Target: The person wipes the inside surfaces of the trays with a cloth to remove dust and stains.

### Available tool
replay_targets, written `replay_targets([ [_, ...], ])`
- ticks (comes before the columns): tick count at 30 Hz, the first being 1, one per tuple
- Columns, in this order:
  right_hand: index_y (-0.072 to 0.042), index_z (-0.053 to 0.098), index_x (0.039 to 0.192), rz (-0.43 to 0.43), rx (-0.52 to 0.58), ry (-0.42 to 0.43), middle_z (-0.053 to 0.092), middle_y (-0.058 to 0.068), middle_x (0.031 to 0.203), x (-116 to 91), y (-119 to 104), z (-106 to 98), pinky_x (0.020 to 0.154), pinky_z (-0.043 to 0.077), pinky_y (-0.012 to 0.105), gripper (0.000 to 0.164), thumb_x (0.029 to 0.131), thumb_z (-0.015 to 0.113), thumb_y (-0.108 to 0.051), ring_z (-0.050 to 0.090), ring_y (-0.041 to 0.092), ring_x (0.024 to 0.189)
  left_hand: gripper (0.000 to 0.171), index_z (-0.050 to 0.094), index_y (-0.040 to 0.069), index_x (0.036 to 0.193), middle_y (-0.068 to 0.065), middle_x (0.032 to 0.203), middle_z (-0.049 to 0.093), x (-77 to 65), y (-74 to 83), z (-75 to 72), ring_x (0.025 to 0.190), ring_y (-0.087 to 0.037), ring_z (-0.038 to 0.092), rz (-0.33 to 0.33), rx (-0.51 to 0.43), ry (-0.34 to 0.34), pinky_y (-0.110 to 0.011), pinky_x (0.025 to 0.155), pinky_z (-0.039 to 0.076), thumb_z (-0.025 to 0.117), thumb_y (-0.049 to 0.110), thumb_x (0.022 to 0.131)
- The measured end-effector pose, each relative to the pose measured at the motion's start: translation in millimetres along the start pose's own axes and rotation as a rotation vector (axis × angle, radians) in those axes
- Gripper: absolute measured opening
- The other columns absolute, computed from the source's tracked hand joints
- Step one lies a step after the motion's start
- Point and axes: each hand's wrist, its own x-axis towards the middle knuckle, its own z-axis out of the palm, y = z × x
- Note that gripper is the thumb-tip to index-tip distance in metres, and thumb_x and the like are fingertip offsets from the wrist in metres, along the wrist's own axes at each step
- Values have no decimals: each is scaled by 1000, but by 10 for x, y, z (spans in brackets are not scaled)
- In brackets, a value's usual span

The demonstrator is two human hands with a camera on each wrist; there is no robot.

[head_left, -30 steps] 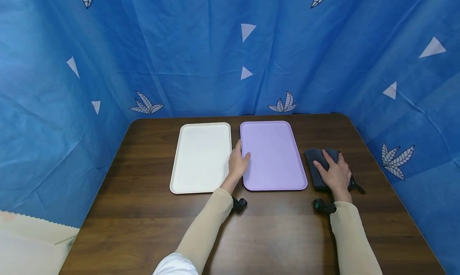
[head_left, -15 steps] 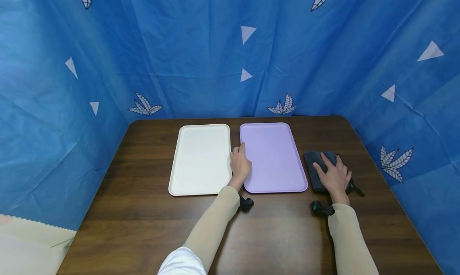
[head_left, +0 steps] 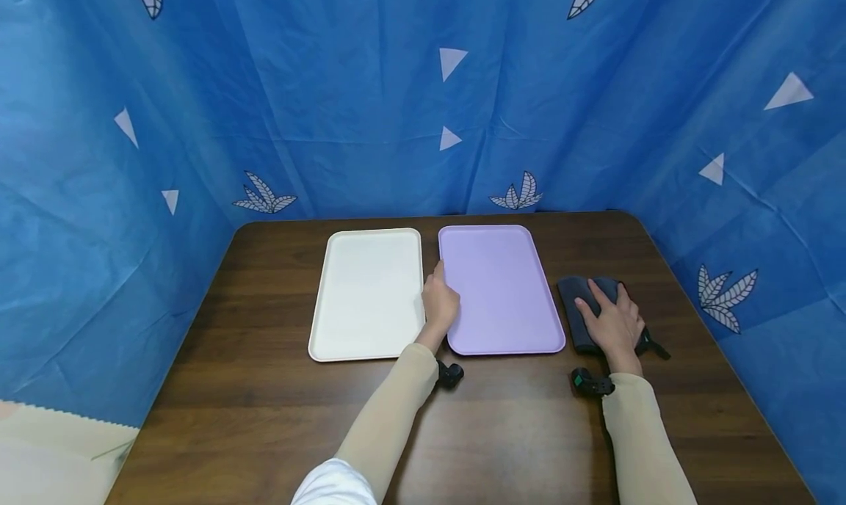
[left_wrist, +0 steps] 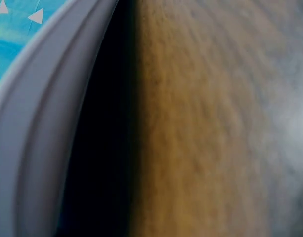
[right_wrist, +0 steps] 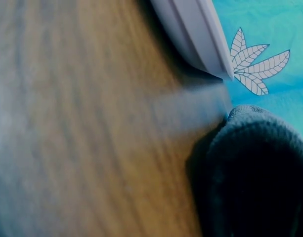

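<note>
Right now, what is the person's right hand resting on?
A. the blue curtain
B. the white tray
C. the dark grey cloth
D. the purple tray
C: in the head view the right hand lies flat on the dark grey cloth, which sits on the table to the right of the purple tray, while the left hand is at that tray's left edge.

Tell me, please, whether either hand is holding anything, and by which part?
Nothing is gripped: the right hand rests flat on the dark cloth; the left hand touches the purple tray at its left edge.
</note>
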Motion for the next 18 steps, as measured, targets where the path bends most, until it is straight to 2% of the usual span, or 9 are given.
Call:
replay_targets([
  [3,-19,30,154,5,-7,1,6,34,157,3,0,2,100,18,73,66,100,40,-55,19,61,133,54,45,-8,139,-29,118,63,-3,4,-13,106,-42,63,-65,-95,-15,-49,90,52,49,-10,86],
  [5,-19,31,154,5,-13,10,7,34,157,2,-5,2,97,22,71,65,100,41,-55,21,60,131,50,45,-10,138,-28,116,65,2,5,-20,105,-41,64,-114,-156,-25,-48,89,53,47,-7,88],
  [9,-19,36,151,-9,-29,52,17,33,155,4,-21,13,93,28,68,61,100,45,-50,28,58,125,37,55,-12,128,-24,97,68,19,6,-25,86,-31,66,-217,-279,-53,-39,76,54,50,4,95],
  [13,-19,43,148,-12,-28,97,29,31,151,-1,-53,22,93,33,66,54,99,53,-41,35,55,119,28,65,-9,110,-18,83,65,23,6,-20,70,-20,57,-298,-410,-66,-29,63,48,53,12,97],
  [15,-19,46,146,-5,-25,114,33,30,150,-6,-64,23,93,35,65,51,99,56,-37,39,53,116,27,64,-9,107,-18,84,65,16,9,-13,71,-19,56,-328,-479,-73,-28,64,47,52,14,98],
  [18,-20,49,144,10,-14,134,38,30,147,-17,-72,26,93,37,65,49,98,58,-34,43,53,113,28,59,-7,110,-17,96,62,-11,3,-1,83,-21,56,-376,-585,-103,-31,75,48,47,16,101],
])
